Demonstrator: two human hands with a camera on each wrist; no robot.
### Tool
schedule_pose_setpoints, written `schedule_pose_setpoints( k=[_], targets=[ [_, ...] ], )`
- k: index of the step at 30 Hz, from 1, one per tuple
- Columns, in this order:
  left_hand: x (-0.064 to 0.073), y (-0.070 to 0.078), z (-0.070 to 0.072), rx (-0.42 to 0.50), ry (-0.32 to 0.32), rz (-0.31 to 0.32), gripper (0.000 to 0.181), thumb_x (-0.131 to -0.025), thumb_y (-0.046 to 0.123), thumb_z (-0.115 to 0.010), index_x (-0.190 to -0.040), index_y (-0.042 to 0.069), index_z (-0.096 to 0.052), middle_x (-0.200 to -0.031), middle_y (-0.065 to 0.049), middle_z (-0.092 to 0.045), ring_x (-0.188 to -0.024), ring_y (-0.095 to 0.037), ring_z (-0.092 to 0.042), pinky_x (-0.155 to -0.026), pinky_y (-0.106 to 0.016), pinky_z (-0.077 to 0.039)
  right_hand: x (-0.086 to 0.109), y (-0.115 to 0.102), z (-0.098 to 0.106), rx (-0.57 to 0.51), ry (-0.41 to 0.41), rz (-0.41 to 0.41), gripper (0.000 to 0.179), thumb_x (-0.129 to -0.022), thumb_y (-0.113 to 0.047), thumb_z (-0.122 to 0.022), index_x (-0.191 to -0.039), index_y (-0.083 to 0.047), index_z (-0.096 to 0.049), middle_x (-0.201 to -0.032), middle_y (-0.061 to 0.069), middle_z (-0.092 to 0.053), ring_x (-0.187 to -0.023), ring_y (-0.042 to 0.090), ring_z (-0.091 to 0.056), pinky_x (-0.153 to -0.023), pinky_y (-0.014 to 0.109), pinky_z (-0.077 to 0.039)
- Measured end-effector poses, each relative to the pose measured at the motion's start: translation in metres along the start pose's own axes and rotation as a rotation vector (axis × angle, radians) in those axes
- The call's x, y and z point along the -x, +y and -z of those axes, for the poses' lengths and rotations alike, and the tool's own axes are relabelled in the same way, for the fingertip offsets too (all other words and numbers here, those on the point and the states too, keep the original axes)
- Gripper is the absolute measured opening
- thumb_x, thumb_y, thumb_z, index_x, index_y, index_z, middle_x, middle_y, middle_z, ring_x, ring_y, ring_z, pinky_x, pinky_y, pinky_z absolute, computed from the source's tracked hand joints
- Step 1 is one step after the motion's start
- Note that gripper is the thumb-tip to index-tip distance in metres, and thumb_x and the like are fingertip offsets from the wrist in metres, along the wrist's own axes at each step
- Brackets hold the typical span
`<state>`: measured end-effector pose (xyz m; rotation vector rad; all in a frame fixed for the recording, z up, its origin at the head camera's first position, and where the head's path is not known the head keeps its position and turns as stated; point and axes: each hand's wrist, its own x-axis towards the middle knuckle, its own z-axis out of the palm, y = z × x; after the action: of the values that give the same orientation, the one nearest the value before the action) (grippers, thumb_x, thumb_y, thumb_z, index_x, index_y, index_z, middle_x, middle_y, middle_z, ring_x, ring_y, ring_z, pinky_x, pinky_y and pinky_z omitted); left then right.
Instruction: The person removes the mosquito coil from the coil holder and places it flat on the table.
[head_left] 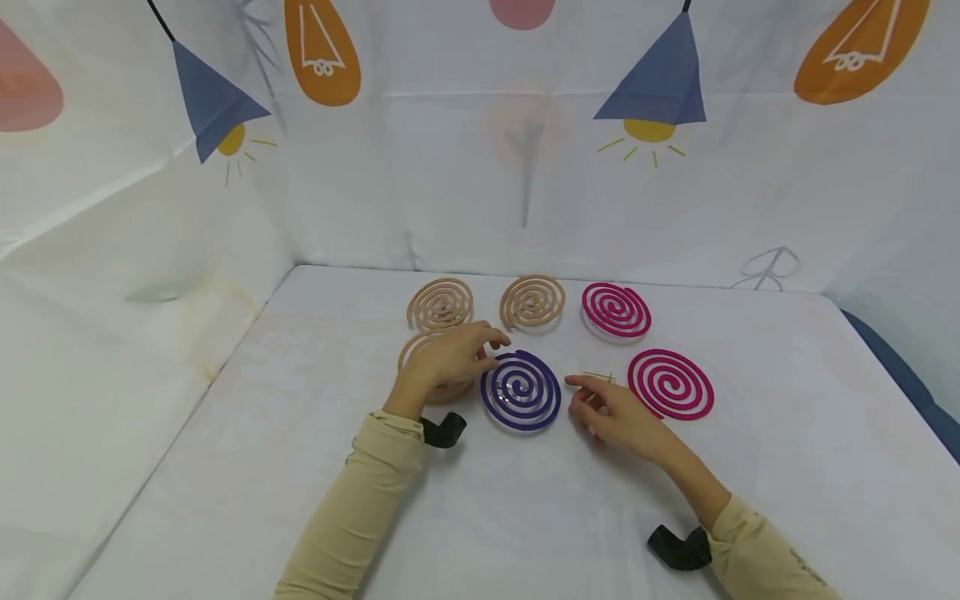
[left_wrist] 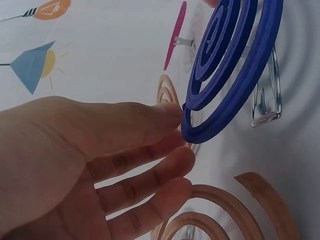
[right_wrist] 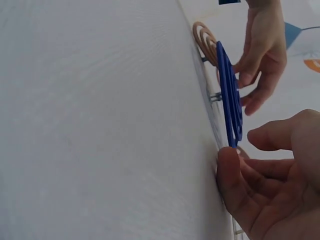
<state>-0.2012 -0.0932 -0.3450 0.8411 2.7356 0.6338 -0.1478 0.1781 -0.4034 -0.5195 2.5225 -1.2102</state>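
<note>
A blue mosquito coil (head_left: 521, 390) sits raised on a small metal stand (left_wrist: 266, 95) in the middle of the table. At its upper left edge is my left hand (head_left: 452, 354), fingers loosely bent and thumb tip right at the rim in the left wrist view. Across from it, my right hand (head_left: 611, 414) has its fingers spread apart near the coil's right edge, with nothing gripped. Under the left hand, a tan coil (head_left: 448, 393) is partly hidden. A pink coil (head_left: 671, 384) lies to the right of my right hand.
Two tan coils, one at the left (head_left: 440, 303) and one at the centre (head_left: 532, 302), stand along the back beside another pink coil (head_left: 617, 310). Thin light sticks (head_left: 600, 377) lie by the right fingertips. A white printed curtain (head_left: 450, 183) hangs behind the table.
</note>
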Motion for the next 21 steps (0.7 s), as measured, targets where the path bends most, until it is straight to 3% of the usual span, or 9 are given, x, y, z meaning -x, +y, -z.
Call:
schedule_pose_setpoints(
  k=[9,16,21],
  targets=[
    [0.0,-0.003,-0.001,0.006,-0.017,-0.02,0.038,-0.088,0.009,-0.062,-0.125,0.008,-0.059,-0.114,-0.01,-0.062,-0.096,-0.02,-0.062,-0.083,-0.028,-0.048,-0.002,-0.001,-0.01,-0.021,-0.01,-0.051,0.044,-0.095,-0.02,-0.055,-0.137,-0.013,-0.046,-0.1,0.008,-0.059,-0.061,0.015,-0.055,-0.051,0.029,-0.05],
    [-0.002,-0.004,-0.002,0.032,-0.04,-0.024,0.035,-0.086,0.005,-0.063,-0.121,0.005,-0.061,-0.114,-0.012,-0.065,-0.095,-0.022,-0.062,-0.084,-0.029,-0.049,-0.003,0.0,-0.011,-0.08,-0.011,-0.042,0.045,-0.094,-0.026,-0.058,-0.136,-0.016,-0.046,-0.101,0.009,-0.059,-0.064,0.017,-0.056,-0.051,0.031,-0.051],
    [-0.004,-0.005,-0.004,0.044,-0.049,-0.017,0.034,-0.086,0.004,-0.063,-0.119,0.006,-0.062,-0.112,-0.01,-0.066,-0.095,-0.022,-0.063,-0.083,-0.029,-0.049,-0.004,-0.001,-0.012,-0.146,-0.041,-0.022,0.048,-0.095,-0.024,-0.057,-0.139,-0.011,-0.043,-0.096,0.011,-0.061,-0.066,0.018,-0.058,-0.053,0.031,-0.052]
  ],
)
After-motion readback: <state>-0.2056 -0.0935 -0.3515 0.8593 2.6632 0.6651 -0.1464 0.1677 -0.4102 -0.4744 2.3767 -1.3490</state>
